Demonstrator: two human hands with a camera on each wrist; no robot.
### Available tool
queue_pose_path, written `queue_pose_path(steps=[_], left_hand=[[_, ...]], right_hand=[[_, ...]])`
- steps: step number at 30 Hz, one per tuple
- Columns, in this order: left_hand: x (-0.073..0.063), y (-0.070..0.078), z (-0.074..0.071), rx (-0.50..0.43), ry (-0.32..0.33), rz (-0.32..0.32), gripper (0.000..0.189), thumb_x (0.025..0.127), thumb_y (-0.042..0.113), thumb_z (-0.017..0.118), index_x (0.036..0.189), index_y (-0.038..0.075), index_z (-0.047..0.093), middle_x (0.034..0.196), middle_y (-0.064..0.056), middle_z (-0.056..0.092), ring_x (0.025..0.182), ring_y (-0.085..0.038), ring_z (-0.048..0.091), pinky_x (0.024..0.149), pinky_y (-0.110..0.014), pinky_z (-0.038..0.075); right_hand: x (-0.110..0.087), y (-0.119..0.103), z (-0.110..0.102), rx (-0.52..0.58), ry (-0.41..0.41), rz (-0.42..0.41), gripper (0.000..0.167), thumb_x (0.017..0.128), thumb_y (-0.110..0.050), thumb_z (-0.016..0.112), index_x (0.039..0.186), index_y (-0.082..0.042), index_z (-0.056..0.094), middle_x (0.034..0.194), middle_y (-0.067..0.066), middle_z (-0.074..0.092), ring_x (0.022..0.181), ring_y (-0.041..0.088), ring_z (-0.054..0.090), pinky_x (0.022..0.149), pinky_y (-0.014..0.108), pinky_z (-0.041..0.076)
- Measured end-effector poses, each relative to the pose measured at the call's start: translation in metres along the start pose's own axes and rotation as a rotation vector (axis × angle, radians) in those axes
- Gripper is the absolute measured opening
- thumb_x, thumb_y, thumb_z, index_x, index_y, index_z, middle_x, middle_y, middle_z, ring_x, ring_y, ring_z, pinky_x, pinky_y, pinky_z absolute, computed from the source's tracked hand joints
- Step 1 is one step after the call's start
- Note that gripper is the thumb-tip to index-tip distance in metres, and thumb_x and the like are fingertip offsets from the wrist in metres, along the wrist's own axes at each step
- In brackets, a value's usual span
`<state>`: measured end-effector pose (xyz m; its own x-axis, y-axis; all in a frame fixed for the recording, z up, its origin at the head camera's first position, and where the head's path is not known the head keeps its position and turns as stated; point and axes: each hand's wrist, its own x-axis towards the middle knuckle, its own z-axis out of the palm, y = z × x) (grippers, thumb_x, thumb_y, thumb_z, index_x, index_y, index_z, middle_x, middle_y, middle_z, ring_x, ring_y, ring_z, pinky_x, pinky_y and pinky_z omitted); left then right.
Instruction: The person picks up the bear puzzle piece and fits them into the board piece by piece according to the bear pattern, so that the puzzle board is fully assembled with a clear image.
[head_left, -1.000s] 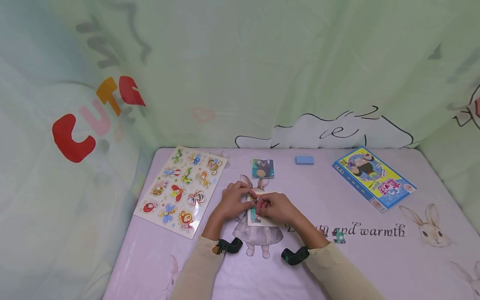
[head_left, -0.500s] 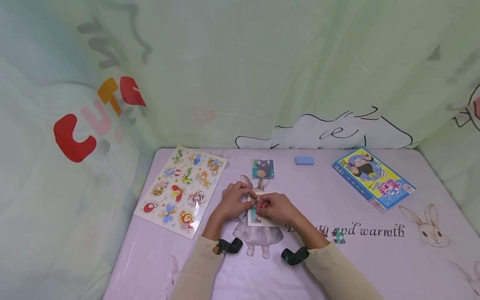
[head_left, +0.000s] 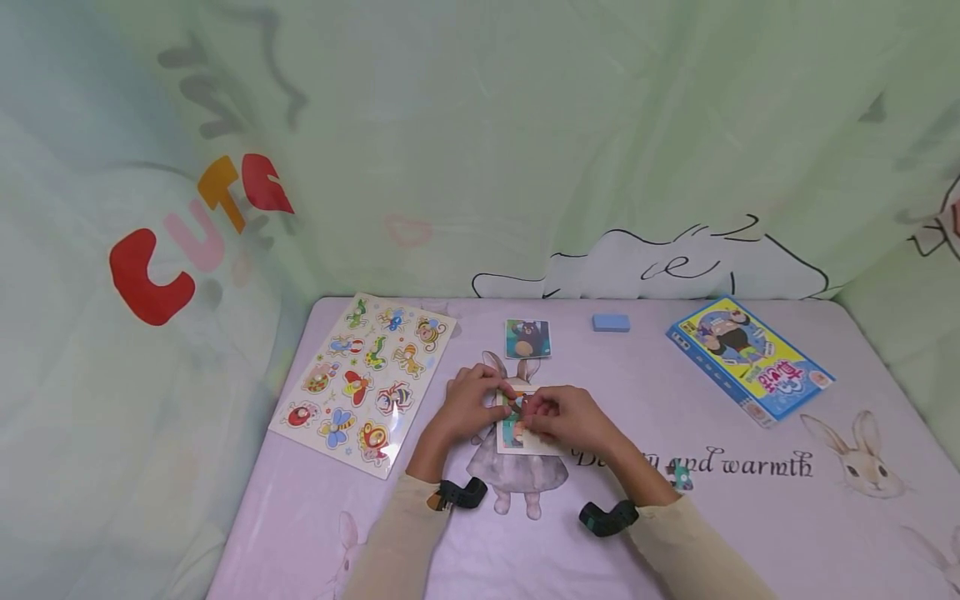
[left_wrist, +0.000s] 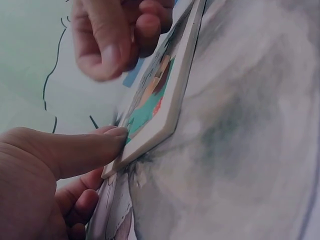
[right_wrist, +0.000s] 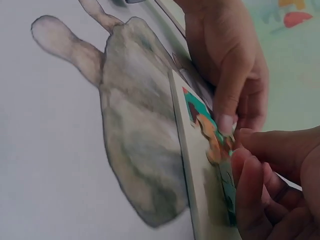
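A small jigsaw board [head_left: 538,448] with a pale frame lies on the printed rabbit, partly filled with green and orange picture pieces [right_wrist: 212,140]. My left hand [head_left: 474,404] holds its left edge; in the left wrist view the thumb [left_wrist: 95,150] lies on the frame with the fingers curled beside it. Over the board's right part is my right hand [head_left: 567,417], thumb and fingers bent together close to the pieces. Whether a piece sits between those fingertips is hidden. Above the board lies a square bear picture card [head_left: 527,339].
A bug-picture board [head_left: 360,375] lies at the left. A blue block [head_left: 611,322] is at the back, and a blue-yellow box [head_left: 750,358] sits back right. One loose green puzzle piece [head_left: 681,477] lies beside the right forearm. Curtains [head_left: 450,150] rise behind the table.
My right hand has shifted slightly right, uncovering more of the board's pieces. The left hand keeps its place on the edge.
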<state>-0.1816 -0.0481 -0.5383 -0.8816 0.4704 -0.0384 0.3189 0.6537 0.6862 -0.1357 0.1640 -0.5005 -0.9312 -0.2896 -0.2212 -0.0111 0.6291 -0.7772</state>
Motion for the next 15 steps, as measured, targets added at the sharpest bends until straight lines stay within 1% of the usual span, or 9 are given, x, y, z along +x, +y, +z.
queue_pose_path(steps=[4, 7, 10, 13, 15], left_hand=[[0.000, 0.001, 0.001, 0.004, -0.005, -0.006, 0.018, 0.088, 0.025, 0.078, 0.106, 0.024, 0.076, 0.126, -0.002, 0.058, 0.121, -0.025, 0.048, 0.103, -0.049, 0.032], [0.000, 0.001, 0.001, -0.005, -0.004, -0.008, 0.017, 0.089, 0.025, 0.078, 0.106, 0.024, 0.076, 0.126, -0.002, 0.059, 0.122, -0.025, 0.048, 0.103, -0.049, 0.032], [-0.001, 0.001, 0.001, -0.017, -0.005, -0.011, 0.017, 0.089, 0.024, 0.078, 0.106, 0.024, 0.076, 0.126, -0.002, 0.059, 0.122, -0.025, 0.048, 0.104, -0.049, 0.031], [-0.001, 0.002, 0.001, -0.028, -0.001, -0.010, 0.017, 0.089, 0.023, 0.078, 0.106, 0.023, 0.076, 0.126, -0.002, 0.059, 0.122, -0.026, 0.048, 0.104, -0.050, 0.031], [-0.001, 0.002, 0.001, -0.030, 0.001, -0.010, 0.017, 0.089, 0.022, 0.078, 0.106, 0.024, 0.076, 0.127, -0.002, 0.059, 0.121, -0.025, 0.048, 0.104, -0.050, 0.031]], right_hand=[[-0.009, 0.004, -0.012, -0.003, 0.018, -0.006, 0.006, 0.094, -0.019, 0.073, 0.092, -0.013, 0.071, 0.076, 0.000, 0.061, 0.065, 0.014, 0.058, 0.059, 0.027, 0.048], [-0.017, 0.008, -0.023, -0.023, 0.028, -0.004, 0.007, 0.094, -0.020, 0.073, 0.094, -0.013, 0.071, 0.079, 0.001, 0.060, 0.071, 0.016, 0.055, 0.061, 0.027, 0.047], [-0.026, 0.014, -0.033, -0.066, 0.047, 0.015, 0.007, 0.094, -0.021, 0.073, 0.096, -0.015, 0.071, 0.081, 0.000, 0.060, 0.077, 0.017, 0.054, 0.063, 0.026, 0.047], [-0.035, 0.022, -0.044, -0.109, 0.067, 0.054, 0.005, 0.093, -0.022, 0.074, 0.095, -0.017, 0.072, 0.081, 0.000, 0.060, 0.081, 0.018, 0.053, 0.066, 0.027, 0.047], [-0.041, 0.028, -0.051, -0.136, 0.071, 0.057, 0.005, 0.093, -0.022, 0.074, 0.095, -0.017, 0.073, 0.083, -0.001, 0.061, 0.082, 0.018, 0.054, 0.067, 0.027, 0.048]])
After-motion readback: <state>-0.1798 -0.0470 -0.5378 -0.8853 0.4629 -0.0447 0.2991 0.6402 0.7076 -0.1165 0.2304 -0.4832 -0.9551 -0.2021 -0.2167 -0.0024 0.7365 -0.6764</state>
